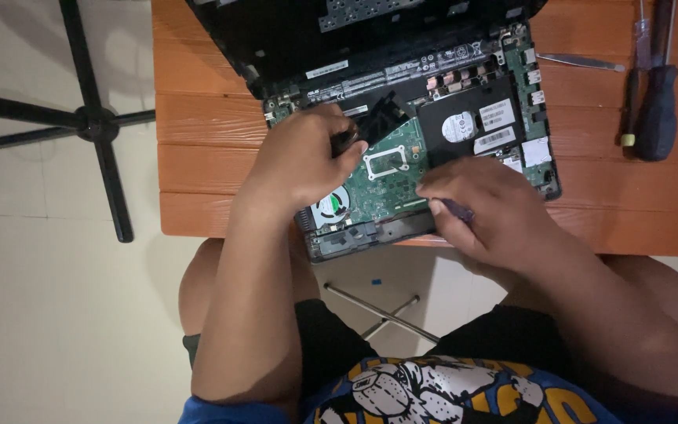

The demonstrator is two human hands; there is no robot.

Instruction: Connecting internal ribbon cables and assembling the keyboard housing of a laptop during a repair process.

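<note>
Both hands worked over the opened laptop at the near edge of the orange wooden table. Left hand was curled into a loose fist around a dark tool handle, tip aimed down at the green circuit board. Right hand was closed, fingers pinching a small purple-grey piece against the board's near side; what that piece was could not be told.

Laptop lay with its cover off and its insides facing up, the near corner overhanging the table's front edge. Judged moderately heavy and stiff as a whole, but fragile inside: the board is thin and brittle, best held by its edges, never by the parts soldered on it. The drive, black with white labels, sat at the right of the board. The round fan sat at the near left corner, partly under the left wrist.

Two screwdrivers lay well apart toward the table's right edge, a thin metal blade beside them. Black stand legs stood on the floor to the left. The left fist covered much of the board's middle.
</note>
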